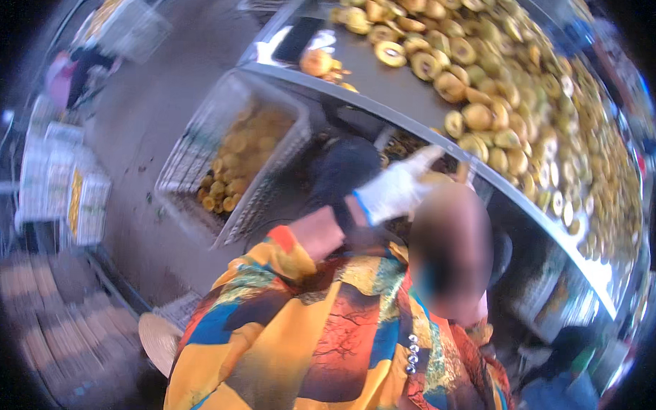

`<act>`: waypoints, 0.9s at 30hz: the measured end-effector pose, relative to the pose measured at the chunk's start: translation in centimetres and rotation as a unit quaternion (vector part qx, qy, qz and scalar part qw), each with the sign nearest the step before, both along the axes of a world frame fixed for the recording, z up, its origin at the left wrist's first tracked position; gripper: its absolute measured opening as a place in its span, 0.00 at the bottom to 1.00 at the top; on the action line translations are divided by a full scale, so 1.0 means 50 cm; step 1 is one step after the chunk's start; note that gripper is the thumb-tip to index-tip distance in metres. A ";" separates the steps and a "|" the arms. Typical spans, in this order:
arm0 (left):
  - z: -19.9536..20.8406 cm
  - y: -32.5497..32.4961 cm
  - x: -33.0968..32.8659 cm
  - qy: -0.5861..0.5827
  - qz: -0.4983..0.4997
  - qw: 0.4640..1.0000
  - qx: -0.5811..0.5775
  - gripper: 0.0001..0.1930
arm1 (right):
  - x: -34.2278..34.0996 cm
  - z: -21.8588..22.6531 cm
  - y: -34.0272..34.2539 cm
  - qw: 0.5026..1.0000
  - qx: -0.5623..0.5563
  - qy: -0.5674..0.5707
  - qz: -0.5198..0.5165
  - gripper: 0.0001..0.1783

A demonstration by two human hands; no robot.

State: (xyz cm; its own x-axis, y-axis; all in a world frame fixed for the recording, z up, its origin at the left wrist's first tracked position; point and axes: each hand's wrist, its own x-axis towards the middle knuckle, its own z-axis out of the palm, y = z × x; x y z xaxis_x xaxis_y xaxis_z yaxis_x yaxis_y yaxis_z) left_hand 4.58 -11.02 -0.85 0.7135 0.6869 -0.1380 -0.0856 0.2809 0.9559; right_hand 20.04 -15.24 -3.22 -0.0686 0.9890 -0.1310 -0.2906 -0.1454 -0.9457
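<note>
My left hand [393,193], in a white glove with a blue cuff edge, reaches to the near edge of the metal table [389,109]. Its fingers bend round something yellowish and mostly hidden, too blurred to name. Close beside it on the right is my right forearm [474,311]; a smeared patch covers most of that hand, so its fingers and anything in them cannot be made out. Beyond both hands, halved yellow-brown fruit [479,116] lies heaped on the table, some halves showing pale cut faces and hollow centres.
A white plastic crate [193,146] partly filled with fruit halves stands on the floor at left. A dark phone-like slab [299,39] and orange scraps [317,62] lie at the table's left corner. More crates [51,174] and a stack of flat boards [71,304] stand further left.
</note>
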 end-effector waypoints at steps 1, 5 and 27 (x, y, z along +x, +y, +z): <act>-0.013 0.010 -0.009 -0.106 -0.048 0.983 -0.141 0.23 | -0.010 0.028 -0.009 0.992 -0.054 -0.116 0.016 0.17; -0.013 -0.002 -0.005 0.032 0.145 0.952 -0.268 0.21 | 0.003 0.011 0.035 0.887 0.108 -0.448 0.020 0.26; -0.113 -0.022 0.031 0.025 0.307 0.942 0.131 0.19 | -0.066 0.003 -0.087 0.877 -0.046 -0.479 -0.013 0.16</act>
State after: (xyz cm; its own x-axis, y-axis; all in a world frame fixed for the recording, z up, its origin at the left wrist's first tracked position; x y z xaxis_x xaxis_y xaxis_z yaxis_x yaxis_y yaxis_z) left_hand 6.14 -12.10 -6.48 0.1668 0.9835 0.0707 -0.1083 -0.0530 0.9927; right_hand 16.72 -19.59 -3.07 0.1393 0.9709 -0.1951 0.6255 -0.2389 -0.7428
